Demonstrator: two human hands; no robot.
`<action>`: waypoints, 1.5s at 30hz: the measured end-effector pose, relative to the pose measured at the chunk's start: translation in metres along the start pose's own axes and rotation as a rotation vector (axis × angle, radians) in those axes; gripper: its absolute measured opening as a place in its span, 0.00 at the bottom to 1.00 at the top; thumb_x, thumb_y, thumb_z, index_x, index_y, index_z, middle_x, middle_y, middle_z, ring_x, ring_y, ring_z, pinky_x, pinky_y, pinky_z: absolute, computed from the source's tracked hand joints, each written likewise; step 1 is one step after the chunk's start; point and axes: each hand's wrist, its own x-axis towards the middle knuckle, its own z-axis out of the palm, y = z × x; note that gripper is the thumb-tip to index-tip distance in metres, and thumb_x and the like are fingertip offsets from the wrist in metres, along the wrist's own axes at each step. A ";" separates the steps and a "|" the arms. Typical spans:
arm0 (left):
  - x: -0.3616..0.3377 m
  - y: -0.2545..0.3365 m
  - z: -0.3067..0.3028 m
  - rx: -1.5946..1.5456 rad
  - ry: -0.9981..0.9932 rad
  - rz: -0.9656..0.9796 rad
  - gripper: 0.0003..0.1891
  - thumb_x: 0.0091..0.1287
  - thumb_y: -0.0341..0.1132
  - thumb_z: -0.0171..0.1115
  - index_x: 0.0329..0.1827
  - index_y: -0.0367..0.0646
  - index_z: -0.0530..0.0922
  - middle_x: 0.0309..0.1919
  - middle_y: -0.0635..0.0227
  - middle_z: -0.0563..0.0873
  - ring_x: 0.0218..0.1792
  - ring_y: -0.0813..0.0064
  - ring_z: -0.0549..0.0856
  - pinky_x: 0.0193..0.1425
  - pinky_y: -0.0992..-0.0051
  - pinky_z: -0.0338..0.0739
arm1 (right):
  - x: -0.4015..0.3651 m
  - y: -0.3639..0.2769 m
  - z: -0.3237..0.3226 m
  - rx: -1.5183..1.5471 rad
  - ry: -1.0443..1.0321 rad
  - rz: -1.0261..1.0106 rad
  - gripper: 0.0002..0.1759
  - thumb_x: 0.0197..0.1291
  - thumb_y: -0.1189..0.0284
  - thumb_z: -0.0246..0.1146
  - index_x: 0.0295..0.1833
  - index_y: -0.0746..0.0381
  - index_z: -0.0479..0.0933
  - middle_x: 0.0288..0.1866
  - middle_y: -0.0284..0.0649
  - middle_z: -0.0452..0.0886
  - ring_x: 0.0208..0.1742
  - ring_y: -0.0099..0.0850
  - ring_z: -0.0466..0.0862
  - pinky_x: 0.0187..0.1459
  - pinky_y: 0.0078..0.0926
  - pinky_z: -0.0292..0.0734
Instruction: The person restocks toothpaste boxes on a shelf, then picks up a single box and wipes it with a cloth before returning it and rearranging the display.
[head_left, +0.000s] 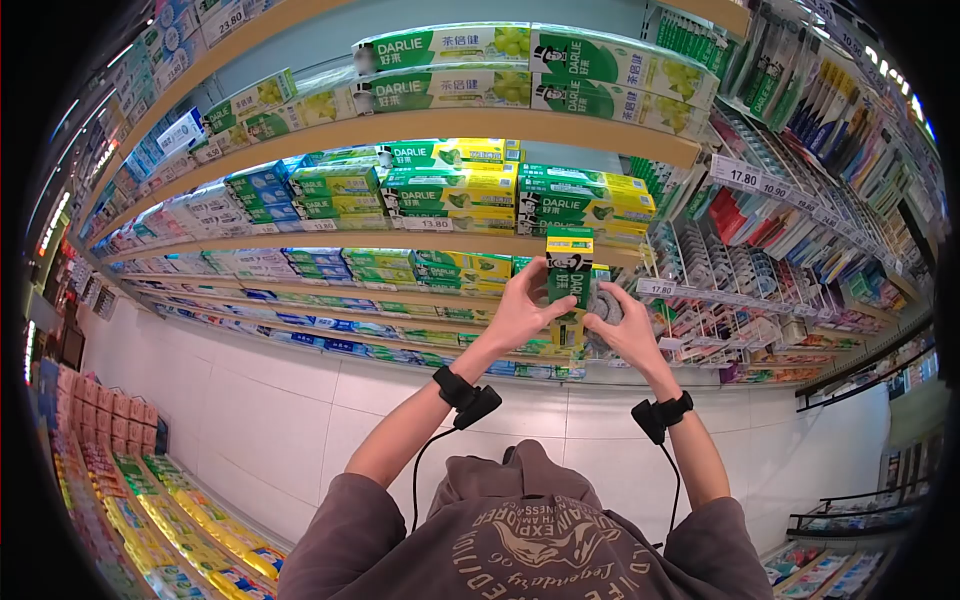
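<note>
A green, yellow and black DARLIE toothpaste box (570, 285) stands on end in front of the shelf edge. My left hand (527, 315) is closed on its left side, the thumb across the front. A grey cloth (605, 308) is bunched in my right hand (625, 328), against the right side of the box. Part of the cloth is hidden by the fingers. Just behind, more green and yellow toothpaste boxes (585, 198) are stacked on the shelf. Black bands with cables sit on both wrists.
Wooden shelf edges (440, 128) curve across the view, with toothpaste boxes on several levels. Toothbrush packs (735, 225) hang on racks at the right. A pale tiled floor (290, 385) lies below, and another stocked shelf (160, 510) stands at the lower left.
</note>
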 end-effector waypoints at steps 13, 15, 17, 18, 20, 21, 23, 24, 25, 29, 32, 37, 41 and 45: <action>0.006 -0.003 -0.004 0.071 0.074 -0.020 0.28 0.72 0.38 0.69 0.70 0.34 0.71 0.55 0.57 0.86 0.56 0.67 0.85 0.63 0.66 0.78 | 0.014 0.018 0.018 0.219 -0.108 0.088 0.25 0.59 0.59 0.75 0.54 0.66 0.81 0.47 0.36 0.87 0.49 0.22 0.82 0.57 0.25 0.75; 0.002 -0.003 -0.008 0.115 0.132 0.005 0.27 0.74 0.37 0.66 0.71 0.34 0.71 0.57 0.56 0.85 0.57 0.65 0.85 0.64 0.65 0.77 | 0.015 0.010 0.015 0.291 -0.135 0.150 0.24 0.60 0.60 0.75 0.53 0.66 0.82 0.47 0.36 0.87 0.49 0.22 0.82 0.57 0.24 0.75; -0.005 -0.003 -0.011 0.366 0.192 0.141 0.25 0.74 0.31 0.63 0.73 0.38 0.71 0.64 0.54 0.80 0.62 0.57 0.82 0.67 0.61 0.74 | 0.014 0.001 0.010 0.362 -0.162 0.212 0.23 0.61 0.60 0.74 0.53 0.66 0.82 0.47 0.36 0.87 0.49 0.21 0.82 0.57 0.23 0.74; -0.008 -0.004 -0.013 0.367 0.190 0.142 0.25 0.74 0.31 0.63 0.73 0.38 0.71 0.64 0.54 0.80 0.62 0.57 0.82 0.67 0.61 0.74 | 0.014 -0.003 0.007 0.409 -0.197 0.264 0.23 0.61 0.60 0.74 0.53 0.67 0.83 0.46 0.37 0.87 0.49 0.21 0.83 0.57 0.22 0.75; -0.014 -0.007 -0.016 0.811 0.152 0.533 0.28 0.68 0.28 0.64 0.73 0.40 0.72 0.70 0.54 0.75 0.67 0.54 0.78 0.70 0.58 0.73 | 0.014 -0.003 0.006 0.457 -0.231 0.316 0.23 0.62 0.60 0.74 0.54 0.68 0.83 0.45 0.38 0.87 0.49 0.22 0.83 0.57 0.22 0.75; -0.016 -0.008 -0.018 0.811 0.151 0.534 0.28 0.68 0.28 0.64 0.73 0.40 0.72 0.70 0.54 0.75 0.67 0.54 0.78 0.70 0.58 0.73 | 0.013 0.002 0.006 0.493 -0.253 0.366 0.25 0.62 0.60 0.73 0.55 0.69 0.82 0.48 0.40 0.87 0.50 0.23 0.83 0.57 0.23 0.75; -0.021 -0.009 -0.021 1.038 -0.065 0.820 0.32 0.59 0.21 0.65 0.71 0.42 0.74 0.70 0.55 0.75 0.69 0.54 0.77 0.71 0.59 0.73 | 0.011 0.001 0.005 0.530 -0.275 0.416 0.27 0.62 0.59 0.73 0.57 0.70 0.81 0.50 0.42 0.87 0.52 0.24 0.84 0.58 0.23 0.76; -0.023 -0.014 -0.018 1.076 -0.093 0.859 0.30 0.59 0.23 0.67 0.69 0.41 0.76 0.70 0.58 0.77 0.70 0.58 0.77 0.74 0.58 0.73 | 0.008 -0.007 0.004 0.541 -0.253 0.465 0.28 0.61 0.57 0.74 0.56 0.70 0.81 0.49 0.41 0.86 0.51 0.23 0.83 0.59 0.24 0.74; -0.022 -0.017 -0.017 1.077 -0.092 0.859 0.30 0.59 0.23 0.67 0.69 0.41 0.76 0.70 0.58 0.77 0.70 0.58 0.77 0.74 0.58 0.73 | 0.006 -0.012 0.003 0.551 -0.231 0.513 0.30 0.60 0.55 0.74 0.56 0.69 0.81 0.49 0.40 0.86 0.51 0.23 0.82 0.60 0.24 0.73; -0.020 -0.018 -0.013 1.135 -0.175 0.927 0.30 0.60 0.27 0.66 0.70 0.40 0.76 0.68 0.60 0.80 0.72 0.62 0.77 0.78 0.58 0.71 | 0.004 0.004 0.009 0.464 -0.236 0.496 0.32 0.62 0.54 0.73 0.59 0.71 0.80 0.55 0.44 0.85 0.57 0.26 0.81 0.63 0.26 0.72; -0.019 -0.018 -0.014 1.094 -0.200 0.914 0.29 0.61 0.24 0.64 0.69 0.39 0.77 0.68 0.59 0.80 0.71 0.60 0.78 0.77 0.56 0.72 | 0.003 0.013 0.010 0.373 -0.303 0.439 0.33 0.67 0.51 0.68 0.60 0.72 0.80 0.58 0.45 0.84 0.61 0.28 0.79 0.65 0.26 0.70; -0.020 -0.024 -0.018 0.991 -0.190 0.849 0.27 0.57 0.20 0.64 0.64 0.36 0.78 0.65 0.57 0.82 0.68 0.55 0.80 0.76 0.52 0.74 | -0.001 0.008 0.013 0.475 -0.299 0.385 0.30 0.77 0.51 0.57 0.59 0.71 0.81 0.54 0.40 0.85 0.58 0.25 0.78 0.65 0.25 0.70; -0.022 -0.024 -0.016 0.901 -0.134 0.789 0.28 0.53 0.17 0.66 0.60 0.36 0.77 0.62 0.56 0.83 0.66 0.54 0.81 0.74 0.51 0.75 | -0.002 0.017 0.011 0.413 -0.283 0.323 0.24 0.77 0.55 0.58 0.54 0.68 0.81 0.51 0.37 0.84 0.53 0.21 0.77 0.60 0.23 0.71; -0.022 -0.027 -0.016 0.773 -0.094 0.654 0.31 0.47 0.15 0.63 0.59 0.37 0.76 0.57 0.55 0.84 0.61 0.50 0.82 0.69 0.54 0.76 | 0.000 0.019 0.008 0.448 -0.221 0.339 0.16 0.74 0.62 0.61 0.51 0.66 0.79 0.47 0.32 0.83 0.48 0.19 0.76 0.55 0.21 0.71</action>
